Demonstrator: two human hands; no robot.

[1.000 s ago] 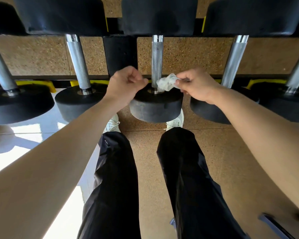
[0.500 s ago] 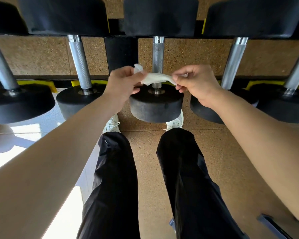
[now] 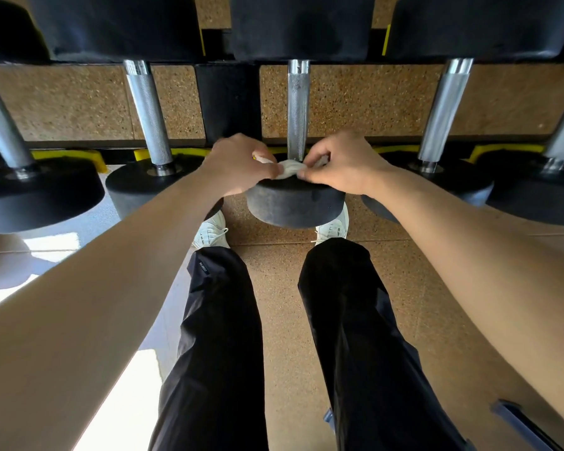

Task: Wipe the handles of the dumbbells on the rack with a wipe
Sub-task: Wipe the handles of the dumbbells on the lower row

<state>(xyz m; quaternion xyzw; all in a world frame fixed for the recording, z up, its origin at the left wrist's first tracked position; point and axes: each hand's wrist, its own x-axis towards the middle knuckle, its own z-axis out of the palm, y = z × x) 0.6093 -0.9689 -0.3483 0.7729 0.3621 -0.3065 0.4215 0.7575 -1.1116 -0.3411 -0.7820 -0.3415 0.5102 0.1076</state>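
Two hands meet low on the middle handle (image 3: 297,109): our left hand (image 3: 238,164) and right hand (image 3: 342,164) pinch the wipe (image 3: 288,167) with curled fingers (image 3: 264,169), neighbouring dumbbells (image 3: 149,115) on either side.

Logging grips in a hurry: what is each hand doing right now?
Left hand: pinches one end of the wipe.
Right hand: pinches the other end of the wipe.

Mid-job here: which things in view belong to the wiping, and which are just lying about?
Job: wipe, pinched between left hand and right hand at the base of the middle handle; the left handle and right handle beside it; rack.
Just there: white shoes, black trousers, floor.
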